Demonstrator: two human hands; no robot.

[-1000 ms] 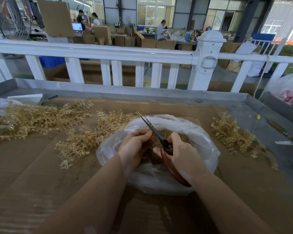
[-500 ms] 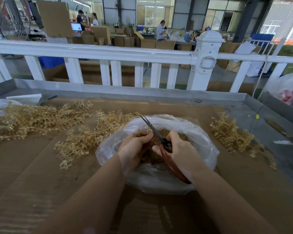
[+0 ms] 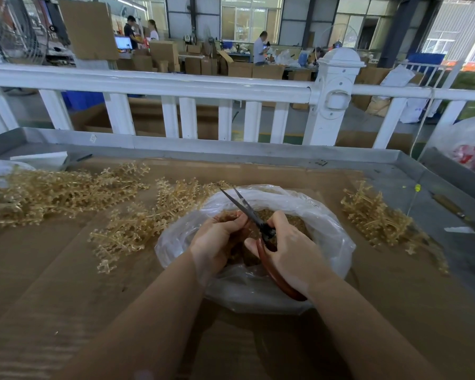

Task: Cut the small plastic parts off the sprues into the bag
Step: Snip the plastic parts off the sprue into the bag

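A clear plastic bag (image 3: 324, 234) lies open on the cardboard, holding a heap of small amber parts (image 3: 291, 218). Over its mouth my right hand (image 3: 291, 250) grips red-handled scissors (image 3: 261, 229), whose dark blades point up and left and stand slightly apart. My left hand (image 3: 217, 239) has its fingers curled beside the blades, pinching something small that I cannot make out. Uncut amber sprues (image 3: 137, 223) lie in a pile just left of the bag.
More sprues (image 3: 52, 193) are heaped at the far left, and another pile (image 3: 376, 218) lies right of the bag. Brown cardboard (image 3: 66, 297) covers the metal table (image 3: 422, 193). A white railing (image 3: 176, 86) runs behind. Another plastic bag (image 3: 469, 144) sits far right.
The scissor blades have opened slightly. Both hands stay over the bag with barely any shift.
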